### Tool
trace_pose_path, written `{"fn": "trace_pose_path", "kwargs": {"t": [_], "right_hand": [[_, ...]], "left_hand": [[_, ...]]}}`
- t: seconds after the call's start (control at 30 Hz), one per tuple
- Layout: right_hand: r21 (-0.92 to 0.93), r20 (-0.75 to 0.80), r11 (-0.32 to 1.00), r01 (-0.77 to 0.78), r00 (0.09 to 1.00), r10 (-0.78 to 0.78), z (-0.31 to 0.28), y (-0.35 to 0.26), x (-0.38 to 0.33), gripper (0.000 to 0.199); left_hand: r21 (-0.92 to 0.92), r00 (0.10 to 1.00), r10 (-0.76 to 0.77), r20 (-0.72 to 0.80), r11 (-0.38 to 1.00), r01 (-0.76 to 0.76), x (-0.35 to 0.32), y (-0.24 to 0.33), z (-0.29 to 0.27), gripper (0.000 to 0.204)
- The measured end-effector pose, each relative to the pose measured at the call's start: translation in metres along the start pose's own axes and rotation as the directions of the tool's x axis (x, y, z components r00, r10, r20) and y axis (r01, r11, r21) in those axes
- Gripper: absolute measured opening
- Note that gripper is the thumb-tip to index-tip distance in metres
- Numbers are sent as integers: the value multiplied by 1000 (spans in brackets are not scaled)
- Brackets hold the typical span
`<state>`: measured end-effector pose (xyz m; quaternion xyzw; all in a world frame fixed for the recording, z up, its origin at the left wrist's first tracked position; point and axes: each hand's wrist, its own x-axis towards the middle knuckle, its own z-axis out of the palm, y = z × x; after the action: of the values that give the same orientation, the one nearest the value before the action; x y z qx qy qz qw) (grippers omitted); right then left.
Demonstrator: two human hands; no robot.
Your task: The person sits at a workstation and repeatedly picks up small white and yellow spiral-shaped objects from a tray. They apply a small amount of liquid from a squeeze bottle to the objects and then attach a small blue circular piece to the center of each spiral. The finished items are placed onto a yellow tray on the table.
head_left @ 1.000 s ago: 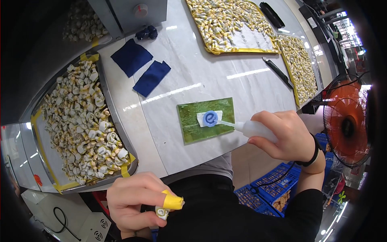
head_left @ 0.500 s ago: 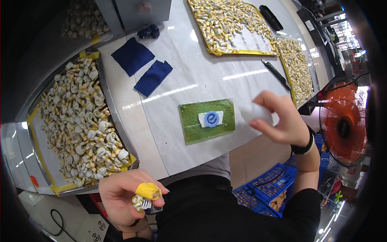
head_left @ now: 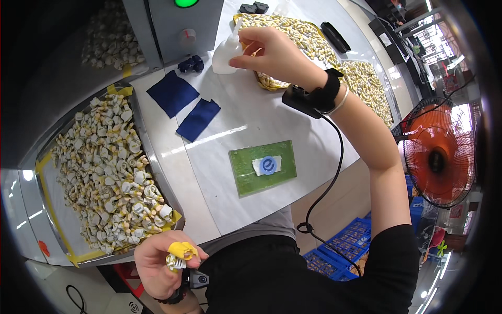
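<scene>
While our right hand (head_left: 272, 52) gripped the white bottle (head_left: 226, 52) well beyond the green mat (head_left: 262, 167), our left hand (head_left: 159, 261) pinched a small yellow part (head_left: 180, 251) below it, off the desk (head_left: 251, 120); a loose pinch could drop it.

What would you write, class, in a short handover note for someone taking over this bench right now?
Left hand: grip closed on a small yellow-and-white part, low by the lap.
Right hand: grip on the white squeeze bottle, reached far across the table.
Green pad lies at the near edge with nothing on it but its label; tray of parts sits on the left.
Part not yet brought to the pad.
</scene>
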<state>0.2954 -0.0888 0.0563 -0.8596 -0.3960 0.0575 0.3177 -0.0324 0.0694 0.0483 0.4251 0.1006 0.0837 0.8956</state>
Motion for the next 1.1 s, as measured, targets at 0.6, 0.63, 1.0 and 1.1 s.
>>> {"fn": "trace_pose_path", "kwargs": {"t": [0.6,0.63,1.0,1.1], "right_hand": [[-289,59,950,122,992,-110,-36,37,-55,10],[-333,50,932,145,989,-136,-39,36,-57,10],[-178,272,915,363,911,-308,-16,-67,-130,18],[-272,310,868,415,892,-329,-12,-67,-136,18]], "left_hand": [[-9,998,-43,43,999,43,11,-15,17,38],[3,998,-41,40,999,41,11,-16,19,38],[-54,990,-138,31,989,140,8,-19,11,37],[-78,984,-169,58,982,173,11,-21,14,40]]}}
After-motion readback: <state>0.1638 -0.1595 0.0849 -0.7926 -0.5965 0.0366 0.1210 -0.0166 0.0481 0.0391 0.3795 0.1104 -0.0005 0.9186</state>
